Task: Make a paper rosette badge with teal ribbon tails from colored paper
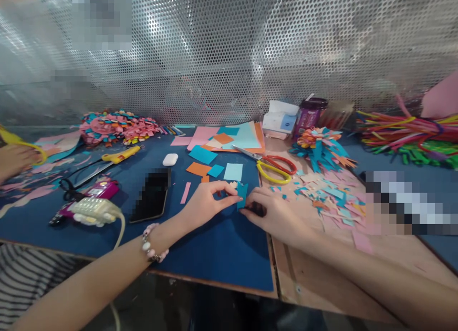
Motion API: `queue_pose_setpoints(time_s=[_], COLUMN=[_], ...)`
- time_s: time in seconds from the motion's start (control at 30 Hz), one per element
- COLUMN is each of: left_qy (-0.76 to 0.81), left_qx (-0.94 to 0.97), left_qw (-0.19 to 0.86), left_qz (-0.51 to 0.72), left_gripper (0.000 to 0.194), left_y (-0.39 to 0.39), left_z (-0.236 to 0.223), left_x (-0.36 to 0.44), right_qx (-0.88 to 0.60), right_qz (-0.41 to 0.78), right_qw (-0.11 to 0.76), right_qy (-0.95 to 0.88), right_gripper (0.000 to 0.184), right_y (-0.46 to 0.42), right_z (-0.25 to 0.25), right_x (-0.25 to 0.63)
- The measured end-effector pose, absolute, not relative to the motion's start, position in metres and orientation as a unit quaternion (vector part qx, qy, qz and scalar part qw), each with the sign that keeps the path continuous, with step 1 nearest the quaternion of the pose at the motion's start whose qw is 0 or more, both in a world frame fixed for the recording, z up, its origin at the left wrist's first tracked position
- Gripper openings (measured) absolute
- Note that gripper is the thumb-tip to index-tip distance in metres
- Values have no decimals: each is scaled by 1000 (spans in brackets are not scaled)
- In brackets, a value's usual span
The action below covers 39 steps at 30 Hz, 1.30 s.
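Between my hands is a small piece of blue paper (242, 195), held just above the blue table mat. My left hand (211, 200), wearing a beaded bracelet (152, 245) at the wrist, pinches its left side between thumb and fingers. From the right, my right hand (274, 212) grips the lower right edge with curled fingertips. Beyond them lie a pale blue paper piece (234, 171), an orange piece (199, 169) and a larger blue piece (202, 154). A pink strip (185, 192) rests left of my left hand. Scissors (275, 169) with red and yellow handles lie behind my right hand.
Left are a phone (152, 195), a white earbud case (170, 160), a power strip (95, 211) and a yellow glue gun (121, 154). Paper scraps (332, 197) cover the wood at right. Another person's hand (16, 161) holds yellow-handled scissors at far left. A perforated metal panel (214, 59) stands behind.
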<state>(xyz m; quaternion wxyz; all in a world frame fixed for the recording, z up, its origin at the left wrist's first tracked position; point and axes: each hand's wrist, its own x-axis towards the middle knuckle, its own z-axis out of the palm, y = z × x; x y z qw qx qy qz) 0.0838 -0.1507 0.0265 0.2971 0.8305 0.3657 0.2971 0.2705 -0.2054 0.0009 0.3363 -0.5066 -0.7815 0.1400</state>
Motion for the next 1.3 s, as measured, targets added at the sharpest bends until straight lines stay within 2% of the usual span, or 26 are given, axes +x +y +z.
queue_pose_setpoints(time_s=[0.17,0.4,1.3], left_qy=[356,335,355], left_qx=[833,842,834], left_qw=[306,309,321], left_qz=[293,288,273], left_gripper=[13,13,13], left_y=[-151,-147,-151], left_z=[22,17,23], left_x=[84,83,82], right_qx=[-490,-476,-471], right_qz=[117,82,81], right_qw=[346,331,322], right_qy=[-792,-811,-817], right_gripper=[13,12,11], right_y=[-202,-203,-202], right_z=[-4,-8,-11], right_x=[271,272,273])
